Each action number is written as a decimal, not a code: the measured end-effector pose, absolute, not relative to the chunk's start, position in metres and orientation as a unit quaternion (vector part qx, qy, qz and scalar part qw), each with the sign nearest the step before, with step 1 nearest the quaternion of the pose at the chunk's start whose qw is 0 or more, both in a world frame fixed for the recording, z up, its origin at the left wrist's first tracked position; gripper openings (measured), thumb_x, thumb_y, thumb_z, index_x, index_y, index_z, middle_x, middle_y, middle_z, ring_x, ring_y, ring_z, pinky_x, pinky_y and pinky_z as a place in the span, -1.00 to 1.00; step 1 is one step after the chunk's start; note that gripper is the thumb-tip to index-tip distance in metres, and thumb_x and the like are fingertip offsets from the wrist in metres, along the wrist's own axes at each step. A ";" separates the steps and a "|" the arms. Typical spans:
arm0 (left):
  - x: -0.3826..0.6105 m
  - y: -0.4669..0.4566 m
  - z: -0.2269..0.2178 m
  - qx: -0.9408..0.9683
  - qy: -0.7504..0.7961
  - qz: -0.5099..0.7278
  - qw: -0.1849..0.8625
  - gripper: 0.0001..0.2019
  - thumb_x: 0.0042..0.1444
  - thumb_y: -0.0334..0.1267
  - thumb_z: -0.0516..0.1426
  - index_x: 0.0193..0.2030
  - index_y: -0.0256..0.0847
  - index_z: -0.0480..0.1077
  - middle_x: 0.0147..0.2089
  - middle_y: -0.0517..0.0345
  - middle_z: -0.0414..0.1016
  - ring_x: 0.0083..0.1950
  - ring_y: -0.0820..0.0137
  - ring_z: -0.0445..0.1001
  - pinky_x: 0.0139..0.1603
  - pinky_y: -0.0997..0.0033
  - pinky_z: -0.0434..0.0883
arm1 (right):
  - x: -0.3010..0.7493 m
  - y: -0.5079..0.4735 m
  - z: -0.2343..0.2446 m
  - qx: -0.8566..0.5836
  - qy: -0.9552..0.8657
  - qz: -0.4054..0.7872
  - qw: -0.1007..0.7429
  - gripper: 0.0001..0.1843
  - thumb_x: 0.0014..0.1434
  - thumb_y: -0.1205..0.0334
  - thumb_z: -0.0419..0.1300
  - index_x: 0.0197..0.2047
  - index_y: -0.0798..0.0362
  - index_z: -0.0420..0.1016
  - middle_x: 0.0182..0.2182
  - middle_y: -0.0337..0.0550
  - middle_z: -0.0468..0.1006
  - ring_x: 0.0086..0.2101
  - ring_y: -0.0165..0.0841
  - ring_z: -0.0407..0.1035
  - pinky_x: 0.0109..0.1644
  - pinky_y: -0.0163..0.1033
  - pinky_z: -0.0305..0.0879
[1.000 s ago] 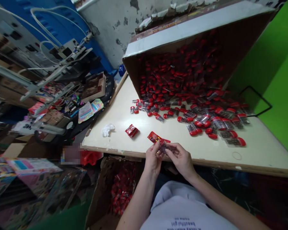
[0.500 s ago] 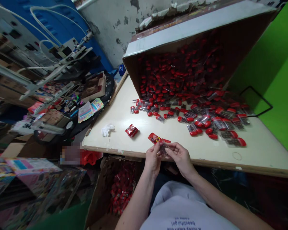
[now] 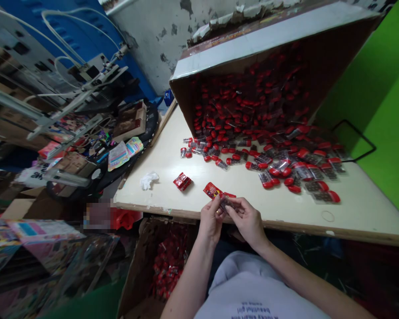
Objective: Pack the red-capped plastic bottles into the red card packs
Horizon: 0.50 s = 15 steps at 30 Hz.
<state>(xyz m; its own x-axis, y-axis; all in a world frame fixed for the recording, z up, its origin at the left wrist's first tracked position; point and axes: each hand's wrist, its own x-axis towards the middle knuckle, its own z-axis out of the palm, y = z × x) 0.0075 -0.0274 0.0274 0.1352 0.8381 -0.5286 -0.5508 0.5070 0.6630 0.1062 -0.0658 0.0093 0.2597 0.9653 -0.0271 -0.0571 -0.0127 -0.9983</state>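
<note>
My left hand [image 3: 210,220] and my right hand [image 3: 250,220] are close together over the front edge of the table. Between them, the fingers of both pinch a small clear packet with dark contents [image 3: 224,204]. Just beyond my fingertips is a red printed wrapper [image 3: 213,190]; I cannot tell whether it lies on the table or is touched by my left hand. A folded stack of red wrappers [image 3: 183,181] sits further left on the tabletop.
A large tipped carton [image 3: 272,40] spills many red-capped clear packets [image 3: 281,166] over the table [image 3: 362,208]. Crumpled white tissue [image 3: 149,180] lies at the left. Below the edge stands a box of red packets [image 3: 168,266]. A metal-framed machine [image 3: 83,88] occupies the far left.
My right thumb and fingers have shifted slightly left over the clear packet. The red wrapper beyond my fingertips has moved a little up and left, showing more of its print.
</note>
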 end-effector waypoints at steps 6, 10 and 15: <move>0.008 -0.025 0.037 0.183 0.441 0.449 0.755 -0.68 -0.15 -0.13 0.28 -0.30 -0.35 0.50 -0.30 -0.02 0.53 -0.40 0.49 0.43 -0.37 0.53 0.29 | 0.107 -0.064 0.005 -0.526 -0.372 0.498 0.580 -0.72 0.06 0.10 0.19 -0.16 0.03 0.40 -0.24 -0.09 0.56 -0.28 -0.24 0.50 -0.20 -0.12 0.50; 0.009 -0.027 0.037 0.206 0.436 0.435 0.760 -0.64 -0.12 -0.08 0.25 -0.26 -0.36 0.50 -0.29 -0.06 0.54 -0.40 0.46 0.44 -0.42 0.52 0.28 | 0.106 -0.065 0.006 -0.524 -0.361 0.515 0.574 -0.73 0.07 0.11 0.19 -0.16 0.02 0.39 -0.25 -0.11 0.57 -0.30 -0.24 0.51 -0.26 -0.14 0.52; 0.009 -0.029 0.031 0.182 0.448 0.456 0.747 -0.70 -0.13 -0.15 0.27 -0.31 -0.34 0.49 -0.31 -0.01 0.53 -0.38 0.47 0.43 -0.33 0.49 0.31 | 0.104 -0.069 0.009 -0.556 -0.408 0.449 0.568 -0.75 0.12 0.16 0.15 -0.11 -0.01 0.38 -0.22 -0.12 0.56 -0.29 -0.27 0.50 -0.19 -0.17 0.49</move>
<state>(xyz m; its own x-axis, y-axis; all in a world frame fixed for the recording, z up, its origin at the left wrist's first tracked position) 0.0094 -0.0294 0.0311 0.1834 0.8440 -0.5040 -0.5179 0.5187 0.6802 0.1037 -0.0692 0.0088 0.2635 0.9640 -0.0353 -0.0563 -0.0211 -0.9982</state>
